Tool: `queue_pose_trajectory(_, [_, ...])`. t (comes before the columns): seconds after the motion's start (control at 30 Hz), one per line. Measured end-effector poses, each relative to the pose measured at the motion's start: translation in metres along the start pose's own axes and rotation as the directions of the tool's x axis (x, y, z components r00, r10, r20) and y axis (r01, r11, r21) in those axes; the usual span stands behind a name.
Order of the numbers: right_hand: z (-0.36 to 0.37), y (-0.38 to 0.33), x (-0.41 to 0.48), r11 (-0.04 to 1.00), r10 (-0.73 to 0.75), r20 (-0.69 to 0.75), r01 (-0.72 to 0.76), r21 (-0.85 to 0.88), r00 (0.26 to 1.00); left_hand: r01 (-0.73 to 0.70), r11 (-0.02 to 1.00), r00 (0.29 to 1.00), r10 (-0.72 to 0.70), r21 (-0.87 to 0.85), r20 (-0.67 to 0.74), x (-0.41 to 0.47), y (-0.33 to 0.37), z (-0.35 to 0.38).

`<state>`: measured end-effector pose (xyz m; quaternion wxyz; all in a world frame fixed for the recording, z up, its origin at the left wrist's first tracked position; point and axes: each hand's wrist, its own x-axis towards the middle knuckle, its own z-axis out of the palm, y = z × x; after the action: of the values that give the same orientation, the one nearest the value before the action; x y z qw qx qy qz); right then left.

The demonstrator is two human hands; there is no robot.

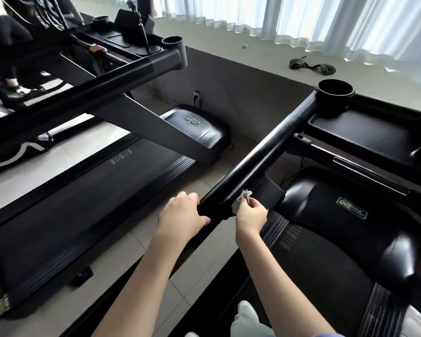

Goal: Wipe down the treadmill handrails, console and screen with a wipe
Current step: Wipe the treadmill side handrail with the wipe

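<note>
1. A long black handrail (253, 161) is running from the near middle up toward the far right. It belongs to the treadmill on the right.
2. The left hand (182, 215) is holding the near end of the handrail. Its fingers are curling over the top of the bar, and the thumb is lying along the near side.
3. The right hand (250, 215) is sitting just to the right of the handrail. Its fingers are pinching a small, crumpled white wipe (244, 196).
4. The wipe is touching the right side of the handrail, a little farther along than the left hand.
5. A round black cup holder (336, 90) is sitting at the far end of the handrail. A flat black console tray (365, 135) is lying just to the right of that end.
6. Under the handrail, on its right side, a shiny black motor cover (326, 207) with a green label is showing.
7. To the left of the handrail, across a strip of pale floor tiles (141, 251), a second treadmill (83, 203) is standing.
8. Far past the handrail, white curtains (326, 25) are hanging, and a dark strap (311, 65) is lying on a pale ledge.
9. A white shoe (247, 314) is showing near the bottom, to the right of the handrail's near end.
10. Far to the left of the handrail, a person in dark clothes (10, 57) is standing in the top corner.
</note>
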<state>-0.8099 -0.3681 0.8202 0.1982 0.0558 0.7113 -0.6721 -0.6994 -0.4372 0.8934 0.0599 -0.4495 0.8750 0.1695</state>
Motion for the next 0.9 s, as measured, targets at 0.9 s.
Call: queue_pose_trajectory(0.9, [-0.006,-0.011,0.045,0.978,-0.161,0.102,0.172,-0.116,0.982,-0.118,0.985,0.959,0.08,-0.124,-0.273,0.032,0.058,0.034])
